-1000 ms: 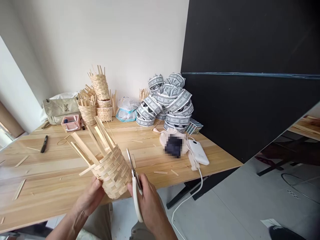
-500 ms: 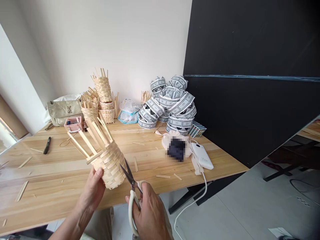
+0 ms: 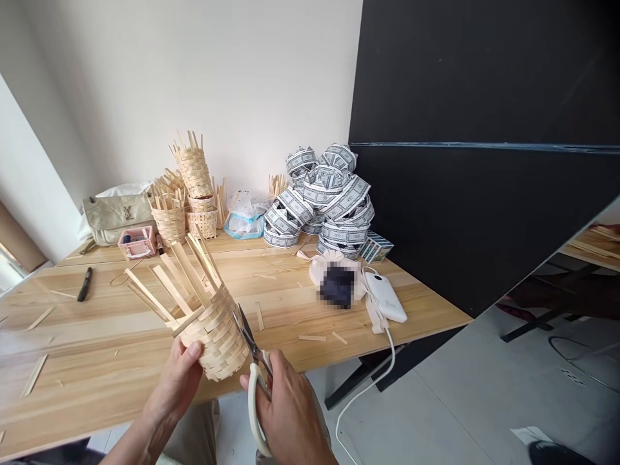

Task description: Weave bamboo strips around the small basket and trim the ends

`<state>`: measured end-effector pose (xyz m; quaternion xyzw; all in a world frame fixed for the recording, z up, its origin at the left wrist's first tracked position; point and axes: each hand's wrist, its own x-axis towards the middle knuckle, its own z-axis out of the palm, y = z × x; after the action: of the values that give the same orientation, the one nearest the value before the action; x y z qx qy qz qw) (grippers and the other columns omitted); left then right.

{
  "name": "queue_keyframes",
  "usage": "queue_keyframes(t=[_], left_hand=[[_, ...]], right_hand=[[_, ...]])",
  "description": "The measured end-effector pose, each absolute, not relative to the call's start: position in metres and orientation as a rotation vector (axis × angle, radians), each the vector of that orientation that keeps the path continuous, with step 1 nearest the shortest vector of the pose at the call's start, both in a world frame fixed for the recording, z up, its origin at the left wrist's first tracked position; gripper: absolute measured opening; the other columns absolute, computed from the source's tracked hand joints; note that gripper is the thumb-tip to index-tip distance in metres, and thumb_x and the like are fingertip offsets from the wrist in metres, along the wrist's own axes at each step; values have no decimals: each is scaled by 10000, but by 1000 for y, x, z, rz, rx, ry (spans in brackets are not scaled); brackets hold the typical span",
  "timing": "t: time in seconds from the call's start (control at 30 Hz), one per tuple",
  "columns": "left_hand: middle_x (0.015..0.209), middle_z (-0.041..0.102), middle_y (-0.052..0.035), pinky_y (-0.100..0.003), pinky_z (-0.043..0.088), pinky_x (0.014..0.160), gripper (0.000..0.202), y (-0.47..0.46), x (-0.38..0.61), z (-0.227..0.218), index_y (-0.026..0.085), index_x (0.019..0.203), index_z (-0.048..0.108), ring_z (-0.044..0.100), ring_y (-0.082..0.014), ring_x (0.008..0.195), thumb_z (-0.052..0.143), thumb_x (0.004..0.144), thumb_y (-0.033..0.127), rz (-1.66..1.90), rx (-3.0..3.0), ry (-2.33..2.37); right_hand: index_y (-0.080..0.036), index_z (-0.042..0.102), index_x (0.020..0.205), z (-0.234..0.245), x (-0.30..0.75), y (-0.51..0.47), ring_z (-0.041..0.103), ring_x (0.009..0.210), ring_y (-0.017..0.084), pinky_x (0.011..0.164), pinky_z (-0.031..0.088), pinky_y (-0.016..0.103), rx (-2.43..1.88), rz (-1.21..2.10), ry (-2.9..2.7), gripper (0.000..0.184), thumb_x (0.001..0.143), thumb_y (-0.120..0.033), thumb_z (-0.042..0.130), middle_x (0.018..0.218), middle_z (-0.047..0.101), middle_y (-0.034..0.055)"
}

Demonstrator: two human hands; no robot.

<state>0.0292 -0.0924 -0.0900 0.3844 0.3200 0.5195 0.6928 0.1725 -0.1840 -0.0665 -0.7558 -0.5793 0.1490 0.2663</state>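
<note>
A small woven basket (image 3: 221,339) of pale wooden strips is held up over the table's front edge by my left hand (image 3: 181,371). Its thumb lies on the weave and the other fingers go out of sight underneath. Long uncut strips stick out of the rim toward the upper left. In my right hand (image 3: 290,407) are white-handled scissors (image 3: 254,349), with fingers through the loops. Their blades are slightly parted and their tips lie against or just beside the basket's right side; whether a strip is between them I cannot tell.
Behind stand stacked woven baskets (image 3: 194,171), a pink box (image 3: 137,245), a beige bag (image 3: 116,219) and a plastic bag (image 3: 245,219). Patterned paper rings (image 3: 334,194) are piled beside the black panel (image 3: 460,213). A white power bank (image 3: 385,297) with a cable, a black marker (image 3: 84,284) and wood scraps (image 3: 312,338) lie on the table.
The basket has turned slightly and dropped a little lower in view. The scissor blades have come closer together along its right side. The whole view has shifted slightly.
</note>
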Motion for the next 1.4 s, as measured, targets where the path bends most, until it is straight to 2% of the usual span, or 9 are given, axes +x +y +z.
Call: queue_keyframes(t=[0.2,0.43,0.67,0.9,1.17,1.3,1.4], left_hand=[[958,682,-113,-394,492,841,698,-93,26,-91,172,1113,592,607,-332,963,794,514,468,1153,843,720],[999,673,-115,-405,496,839,717,-97,28,-91,177,1129,568,585,-339,1009,794,512,465,1176,802,761],[954,680,-119,-408,502,820,661,-97,31,-90,164,1033,617,597,-346,972,795,486,489,1173,801,767],[992,667,-94,-362,510,781,641,-93,26,-96,196,1102,578,608,-301,943,783,548,445,1183,791,719],[1110,625,-114,-390,476,860,613,-85,19,-91,197,1093,547,540,-332,1078,755,583,464,1236,814,751],[1115,618,-130,-391,466,849,647,-75,14,-84,179,1145,515,537,-338,1077,764,590,401,1243,972,765],[1070,631,-115,-385,456,854,682,-66,9,-74,181,1138,514,545,-337,1057,808,532,291,1334,1160,875]], right_hand=[[-217,463,759,-65,172,-185,631,670,210,525,361,256,-2049,379,-1589,162,823,-356,515,728,664,38],[-224,463,723,-75,172,-186,627,607,185,481,318,242,-1954,263,-1616,204,836,-390,498,631,650,3],[-208,481,732,-79,174,-184,620,628,183,502,337,233,-1926,346,-1603,169,824,-345,514,661,661,13],[-220,459,688,-81,171,-185,570,565,154,493,345,220,-1872,399,-1547,194,826,-349,504,624,629,-5],[-242,361,614,-89,182,-180,523,532,144,481,378,216,-1735,575,-1233,291,762,-425,533,536,546,-30],[-237,380,625,-98,191,-175,485,495,136,469,382,218,-1638,696,-1147,299,761,-472,505,477,486,-53],[-233,394,614,-102,194,-174,480,502,137,481,389,220,-1641,731,-1194,288,761,-461,493,479,479,-51]])
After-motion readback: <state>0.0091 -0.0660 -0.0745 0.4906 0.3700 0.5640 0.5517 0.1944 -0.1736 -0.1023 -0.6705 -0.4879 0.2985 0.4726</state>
